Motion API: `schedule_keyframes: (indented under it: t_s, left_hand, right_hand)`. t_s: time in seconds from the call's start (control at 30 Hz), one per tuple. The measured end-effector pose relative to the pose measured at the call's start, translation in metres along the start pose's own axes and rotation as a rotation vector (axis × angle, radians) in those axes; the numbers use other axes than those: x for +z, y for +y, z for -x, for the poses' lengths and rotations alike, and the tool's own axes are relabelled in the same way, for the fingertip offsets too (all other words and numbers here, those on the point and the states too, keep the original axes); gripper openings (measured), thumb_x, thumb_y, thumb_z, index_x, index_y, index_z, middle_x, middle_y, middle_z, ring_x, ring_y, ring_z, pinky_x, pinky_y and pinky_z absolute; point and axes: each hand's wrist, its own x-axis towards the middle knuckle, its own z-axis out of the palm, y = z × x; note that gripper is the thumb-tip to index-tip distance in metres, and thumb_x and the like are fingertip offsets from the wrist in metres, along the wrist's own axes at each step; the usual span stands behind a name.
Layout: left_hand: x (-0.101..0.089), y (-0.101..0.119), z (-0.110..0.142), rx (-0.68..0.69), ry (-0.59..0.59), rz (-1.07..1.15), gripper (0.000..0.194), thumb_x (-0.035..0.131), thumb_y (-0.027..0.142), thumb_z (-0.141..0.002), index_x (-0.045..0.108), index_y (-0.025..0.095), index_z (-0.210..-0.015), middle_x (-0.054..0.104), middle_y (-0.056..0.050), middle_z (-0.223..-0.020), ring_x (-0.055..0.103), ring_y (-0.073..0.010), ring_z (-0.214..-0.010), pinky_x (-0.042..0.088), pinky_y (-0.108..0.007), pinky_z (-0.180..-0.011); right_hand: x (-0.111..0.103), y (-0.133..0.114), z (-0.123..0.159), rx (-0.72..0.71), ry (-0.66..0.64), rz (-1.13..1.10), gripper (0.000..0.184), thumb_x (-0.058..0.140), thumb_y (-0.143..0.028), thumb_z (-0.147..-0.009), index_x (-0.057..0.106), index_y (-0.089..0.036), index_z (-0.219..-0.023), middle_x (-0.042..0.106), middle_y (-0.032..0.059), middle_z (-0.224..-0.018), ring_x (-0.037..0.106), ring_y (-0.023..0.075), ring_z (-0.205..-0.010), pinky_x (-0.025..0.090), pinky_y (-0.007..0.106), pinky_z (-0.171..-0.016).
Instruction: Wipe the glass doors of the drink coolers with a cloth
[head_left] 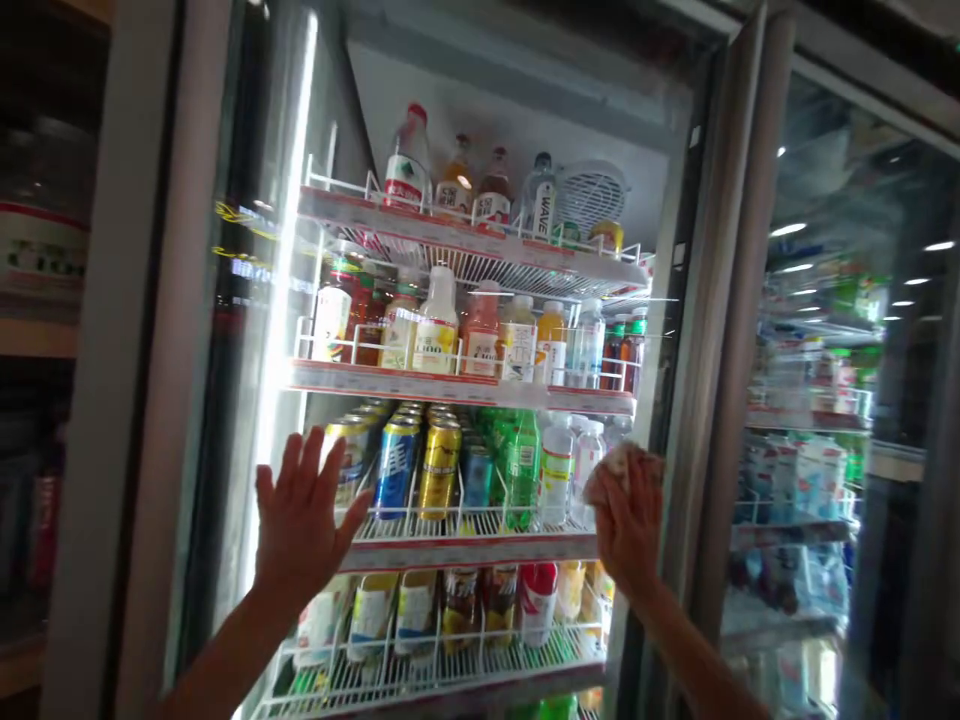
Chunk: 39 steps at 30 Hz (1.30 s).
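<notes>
My left hand (pixel 300 515) is spread with fingers apart in front of the drinks fridge, level with its can shelf. It holds nothing; whether the palm touches the glass door I cannot tell. My right hand (pixel 632 520) grips a crumpled, pale pinkish cloth (pixel 616 468) at the right side of the glass, near the door frame. Part of the cloth is hidden under the fingers. Behind the glass between my hands are a blue can (pixel 396 465), a gold can (pixel 439 468) and a green bottle (pixel 522 465).
Shelves of bottled drinks rise above, with one shelf edge (pixel 465 383) just over the cans. A metal door frame (pixel 724 380) stands right of my right hand. Another glass-fronted fridge (pixel 814 420) is beyond it. A bright light strip (pixel 289 240) runs down the left.
</notes>
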Motion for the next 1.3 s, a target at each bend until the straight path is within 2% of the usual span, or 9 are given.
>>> schedule_keyframes:
  t_s: [0.17,0.27,0.37,0.57,0.7,0.77,0.93,1.13,1.3]
  left_hand:
    - [0.001,-0.001,0.001,0.003,0.002,0.000,0.066,0.044,0.038,-0.088,0.014,0.023,-0.145,0.017,-0.008,-0.152,0.014,-0.0269,-0.140,0.008,-0.050,-0.113]
    - [0.000,-0.002,0.002,-0.003,-0.006,0.013,0.068,0.046,0.038,-0.088,0.014,0.024,-0.145,0.017,-0.008,-0.152,0.015,-0.0267,-0.140,0.008,-0.049,-0.114]
    - [0.000,-0.001,0.002,-0.001,-0.011,0.017,0.068,0.047,0.037,-0.087,0.014,0.024,-0.145,0.018,-0.009,-0.152,0.015,-0.0264,-0.140,0.009,-0.049,-0.114]
    - [-0.001,0.003,0.004,-0.025,-0.014,-0.009,0.068,0.048,0.037,-0.088,0.015,0.020,-0.145,0.022,-0.014,-0.150,0.015,-0.0278,-0.140,0.010,-0.051,-0.112]
    - [0.000,0.001,0.005,-0.005,-0.027,-0.020,0.069,0.048,0.038,-0.088,0.014,0.021,-0.145,0.022,-0.015,-0.150,0.014,-0.0275,-0.140,0.011,-0.051,-0.112]
    - [0.000,0.001,0.006,-0.008,-0.029,-0.020,0.068,0.046,0.038,-0.088,0.013,0.022,-0.145,0.021,-0.014,-0.150,0.014,-0.0275,-0.141,0.012,-0.052,-0.112]
    - [0.002,0.003,0.006,-0.047,-0.040,0.017,0.068,0.045,0.039,-0.089,0.012,0.024,-0.145,0.018,-0.013,-0.151,0.013,-0.0292,-0.140,0.009,-0.054,-0.111]
    - [0.001,0.003,0.008,-0.083,-0.075,0.069,0.066,0.044,0.042,-0.088,0.014,0.025,-0.145,0.015,-0.010,-0.152,0.011,-0.0292,-0.141,0.005,-0.053,-0.113]
    - [0.001,0.004,0.009,-0.068,-0.053,0.019,0.067,0.045,0.039,-0.089,0.011,0.025,-0.145,0.017,-0.011,-0.152,0.012,-0.0284,-0.141,0.009,-0.053,-0.112]
  right_hand:
    - [0.009,-0.030,-0.062,0.204,0.183,-0.035,0.045,0.041,-0.023,-0.088,0.044,-0.021,-0.133,0.023,0.0140,-0.150,0.025,0.0311,-0.137,0.029,0.055,-0.103]
    - [0.006,-0.083,-0.036,-0.066,-0.052,-0.158,0.046,0.043,-0.018,-0.086,0.046,-0.026,-0.131,0.016,0.0071,-0.153,0.020,0.0294,-0.139,0.027,0.052,-0.106]
    - [0.001,-0.095,-0.007,-0.281,-0.176,-0.196,0.045,0.045,-0.021,-0.085,0.047,-0.031,-0.129,0.024,0.0042,-0.150,0.026,0.0273,-0.137,0.021,0.053,-0.109]
    - [0.011,-0.080,-0.021,0.237,0.153,-0.070,0.051,0.041,-0.019,-0.087,0.038,-0.024,-0.137,0.019,0.0141,-0.151,0.023,0.0315,-0.137,0.028,0.057,-0.102]
    - [0.009,-0.126,-0.004,-0.186,-0.145,-0.253,0.048,0.048,-0.022,-0.084,0.046,-0.031,-0.131,0.025,0.0053,-0.150,0.025,0.0264,-0.137,0.019,0.051,-0.110]
    - [0.007,-0.122,0.002,-0.191,-0.144,-0.236,0.047,0.049,-0.023,-0.083,0.047,-0.032,-0.129,0.028,0.0037,-0.149,0.027,0.0252,-0.137,0.016,0.051,-0.111]
    - [0.008,-0.080,-0.005,0.274,0.105,-0.057,0.048,0.040,-0.021,-0.088,0.040,-0.025,-0.136,0.021,0.0124,-0.151,0.023,0.0296,-0.138,0.023,0.057,-0.105]
    - [0.006,-0.105,0.001,-0.095,-0.133,-0.167,0.049,0.046,-0.020,-0.084,0.044,-0.032,-0.132,0.025,0.0049,-0.150,0.026,0.0270,-0.137,0.019,0.054,-0.110]
    - [0.010,-0.065,-0.008,0.282,0.150,-0.014,0.047,0.041,-0.023,-0.088,0.041,-0.023,-0.136,0.027,0.0152,-0.148,0.027,0.0317,-0.136,0.025,0.060,-0.103]
